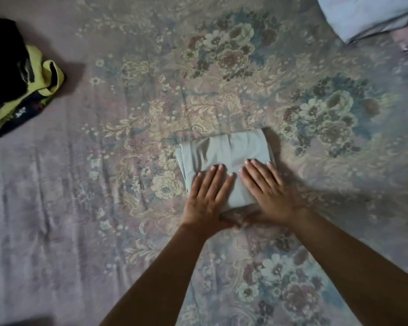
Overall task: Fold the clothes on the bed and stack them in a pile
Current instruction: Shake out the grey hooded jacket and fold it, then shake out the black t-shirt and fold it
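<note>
Low in the middle of the frame, a pale grey garment (pixel 224 158) lies on the bed (pixel 85 208), already reduced to a small thick rectangle. Both hands are flat on its near half: the left hand (pixel 206 198) covers the lower left part and the right hand (pixel 267 192) the lower right, fingers straight and together, pressing down with nothing pinched or curled round. The grip of each is therefore wide and flat, holding nothing. The thumbs meet at the near edge, where the picture is smeared, so whether they tuck under the cloth cannot be told.

At the left edge of the frame, in the upper part and well apart from the grey piece, sits a heap of dark and yellow-green clothes (pixel 17 85); it looks like the pile in progress, though how neatly its pieces are folded is unclear. A white pillow or bedding (pixel 368 15) shows at the upper right corner.

Judging from this, folding of the grey piece looks finished or nearly so, and only smoothing is under way. What seems left is carrying it across to the heap at the left; no other loose clothes show in the frame
</note>
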`<move>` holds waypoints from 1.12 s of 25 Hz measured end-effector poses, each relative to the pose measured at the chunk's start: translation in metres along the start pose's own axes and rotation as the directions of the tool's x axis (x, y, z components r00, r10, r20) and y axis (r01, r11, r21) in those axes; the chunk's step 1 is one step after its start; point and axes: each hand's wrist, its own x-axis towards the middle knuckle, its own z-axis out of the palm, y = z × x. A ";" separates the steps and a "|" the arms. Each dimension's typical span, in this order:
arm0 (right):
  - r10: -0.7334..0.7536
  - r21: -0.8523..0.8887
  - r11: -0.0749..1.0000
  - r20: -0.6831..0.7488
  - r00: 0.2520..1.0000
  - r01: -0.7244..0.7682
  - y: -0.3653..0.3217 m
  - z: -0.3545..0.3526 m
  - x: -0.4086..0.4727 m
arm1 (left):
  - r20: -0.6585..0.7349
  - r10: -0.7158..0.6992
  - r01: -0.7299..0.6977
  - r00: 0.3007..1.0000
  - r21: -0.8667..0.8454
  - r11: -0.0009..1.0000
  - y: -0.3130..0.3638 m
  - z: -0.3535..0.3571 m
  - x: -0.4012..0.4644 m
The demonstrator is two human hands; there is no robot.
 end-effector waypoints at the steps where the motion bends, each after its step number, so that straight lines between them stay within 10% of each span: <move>1: 0.005 -0.004 1.000 0.010 1.000 -0.005 0.004 0.001 0.007 | -0.018 -0.001 0.001 1.000 0.012 1.000 -0.002 0.003 0.005; 11: -0.196 -0.038 0.980 0.034 0.980 0.197 -0.044 -0.080 0.007 | -0.061 0.147 -0.145 0.987 0.039 0.989 -0.023 -0.076 -0.031; 26: -0.344 0.337 0.895 0.103 0.933 0.293 -0.415 -0.324 -0.003 | -0.115 0.044 -0.027 0.992 0.144 0.989 -0.178 -0.337 -0.403; 28: -0.340 0.229 0.904 -0.122 0.932 0.360 -0.464 -0.331 0.001 | -0.178 0.008 0.025 0.984 0.180 0.983 -0.194 -0.348 -0.444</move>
